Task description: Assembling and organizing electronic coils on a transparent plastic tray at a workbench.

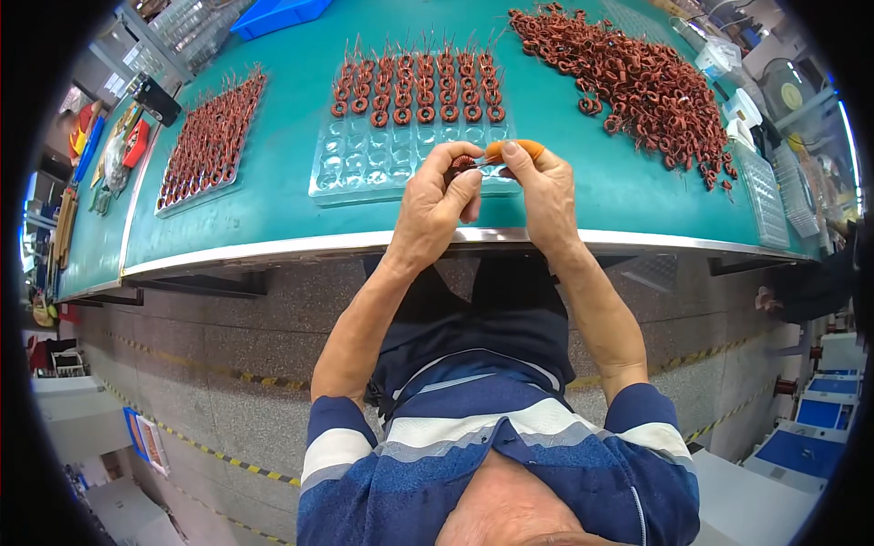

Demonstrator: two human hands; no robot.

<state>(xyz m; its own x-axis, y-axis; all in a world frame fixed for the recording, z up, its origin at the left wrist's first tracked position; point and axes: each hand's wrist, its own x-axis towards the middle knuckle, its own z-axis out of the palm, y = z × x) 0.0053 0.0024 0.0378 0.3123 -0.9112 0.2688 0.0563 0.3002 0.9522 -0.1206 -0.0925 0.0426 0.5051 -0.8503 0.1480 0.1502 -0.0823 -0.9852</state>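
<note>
Above the near edge of a clear plastic tray (330,187), my two hands meet. My left hand (435,207) pinches a small ring coil (464,162) wound with red-brown wire, between thumb and fingers. In my right hand (548,196) is an orange-handled tool (497,151), its thin metal tip reaching to the coil; the tip's exact shape is too small to tell. Finished rows of similar coils (424,89) stand in the tray's far pockets, wire ends pointing up. The pockets nearer me hold nothing.
A heap of loose coils (628,86) spreads over the green table (291,205) at right. Another tray (202,202) full of coils stands at left. Clear trays (763,198) lie at the right edge, a blue bin (280,13) at the back, a black container (155,98) far left.
</note>
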